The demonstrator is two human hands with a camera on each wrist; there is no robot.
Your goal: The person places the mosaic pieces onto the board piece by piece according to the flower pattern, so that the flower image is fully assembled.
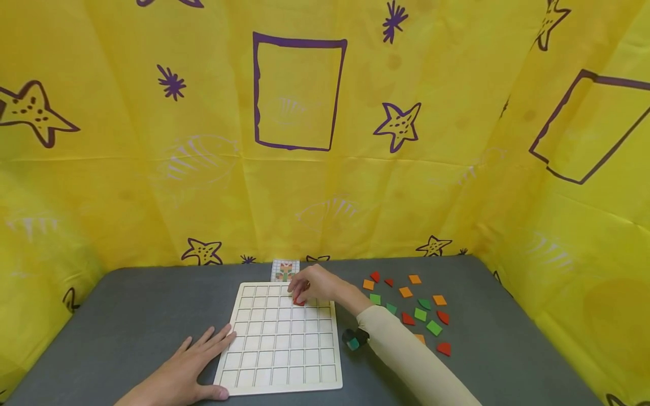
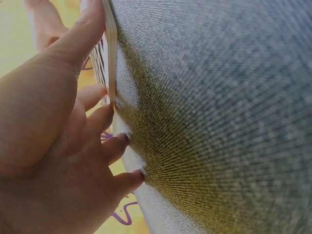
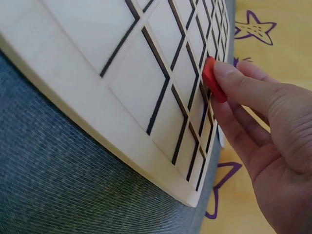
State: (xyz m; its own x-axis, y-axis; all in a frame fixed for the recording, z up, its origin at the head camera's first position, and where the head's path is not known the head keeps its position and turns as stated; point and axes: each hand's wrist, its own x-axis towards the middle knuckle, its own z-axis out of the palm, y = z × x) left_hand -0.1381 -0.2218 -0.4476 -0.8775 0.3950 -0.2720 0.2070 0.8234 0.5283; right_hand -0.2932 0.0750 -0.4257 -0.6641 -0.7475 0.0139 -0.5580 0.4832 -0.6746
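Note:
A pale wooden grid board (image 1: 269,359) lies on the dark table, its square cells framed by thin raised strips. Between thumb and fingers, my right hand (image 1: 313,282) pinches a small red tile (image 3: 212,80) over the upper right part of the board. In the right wrist view the tile is held tilted, close against the grid. My left hand (image 1: 190,363) rests at the board's left edge with fingers spread, the fingertips and thumb touching its side. Behind the board a small printed pattern card (image 1: 284,269) shows a coloured figure on a grid, partly covered by the right hand.
Loose red, orange and green tiles (image 1: 420,314) lie scattered on the table right of the board, some behind the right sleeve (image 1: 406,349). A black wrist device (image 1: 354,338) sits beside the board's right edge. Yellow patterned cloth (image 1: 294,197) walls the table's back and sides.

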